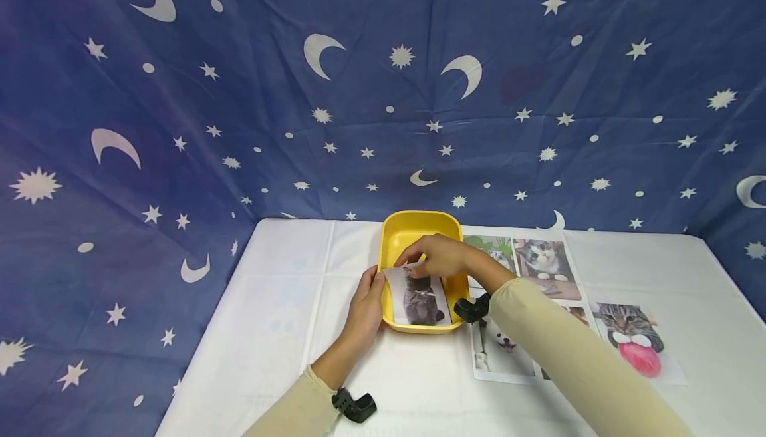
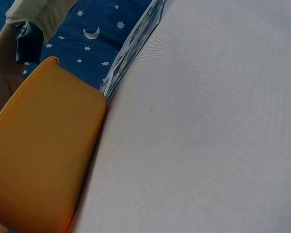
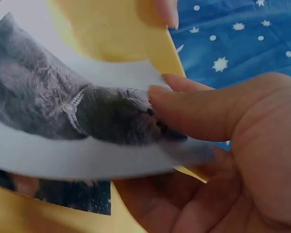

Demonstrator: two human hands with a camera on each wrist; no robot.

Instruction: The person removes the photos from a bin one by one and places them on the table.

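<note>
A yellow plastic bin [image 1: 419, 221] stands on the white-covered table. My right hand [image 1: 443, 256] reaches into it and pinches a photo card of a grey cat [image 1: 421, 304] by its far end, thumb on top. In the right wrist view the thumb [image 3: 199, 109] presses on the cat's head, and the card bows slightly. Beneath the card, another dark picture [image 3: 72, 194] partly shows inside the bin. My left hand [image 1: 365, 307] holds the bin's left rim, close to the card's corner. The left wrist view shows the bin's outer wall [image 2: 48, 155], with the left hand mostly hidden.
Right of the bin lie several animal pictures, among them a white-and-grey cat [image 1: 544, 261] and a white dog [image 1: 499, 340], partly under my right forearm. A tabby cat picture with a pink shape [image 1: 634, 337] lies farther right. A blue star-patterned cloth [image 1: 359, 91] hangs behind.
</note>
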